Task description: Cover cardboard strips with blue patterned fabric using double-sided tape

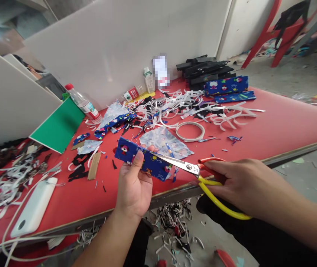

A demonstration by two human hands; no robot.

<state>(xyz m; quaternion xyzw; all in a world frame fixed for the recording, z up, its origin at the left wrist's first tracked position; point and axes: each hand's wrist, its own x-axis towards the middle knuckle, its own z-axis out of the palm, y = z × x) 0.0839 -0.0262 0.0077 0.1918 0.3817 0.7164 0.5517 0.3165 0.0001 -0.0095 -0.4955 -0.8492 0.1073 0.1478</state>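
A folded blue patterned fabric strip is pinched in my left hand, the thumb on top, above the front edge of the red table. My right hand is closed on the scissors, which have one red and one yellow handle. Their blades point left and lie along the strip's upper edge; whether they are parted cannot be made out. Behind the strip lies a light printed fabric piece, with a roll of tape to its right.
White strip scraps spread across the table's middle. Black folded pieces and blue fabric bundles sit at the back right. A bottle leans beside a green board. A white device with cables lies front left.
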